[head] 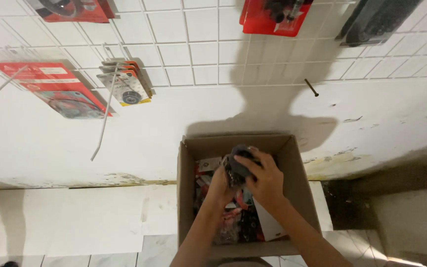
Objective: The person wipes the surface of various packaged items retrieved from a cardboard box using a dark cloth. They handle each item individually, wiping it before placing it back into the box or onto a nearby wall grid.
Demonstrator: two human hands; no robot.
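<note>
A view from above looks down on two bare forearms reaching into an open cardboard box [297, 173] that stands on a pale tiled floor [75, 222] against a white wall.

The right hand [264, 180] is clenched over the top of a dark bundle of packaged goods [239, 165], its fingers [249, 161] curled across the upper edge. The left hand [220, 190] presses against the bundle's left side from below, mostly hidden behind it, so it is not clear whether its fingers close round the bundle or only steady it. The bundle sits just above the box's open mouth, toward the far wall of the box.

Beneath the hands the box holds a jumble of red, black and white packets [238, 220]. Above the hands, on the wall, a white wire grid [193, 44] carries hanging goods: red blister cards [55, 89] to the upper left, a small stack of carded round parts [127, 84] nearer, and another red card [273, 15] at the top.

The step in hand appears to be lifting the bundle clear of the box. A next move would seem to call for a firm two-handed hold, keeping the bundle from snagging on the packets below.
</note>
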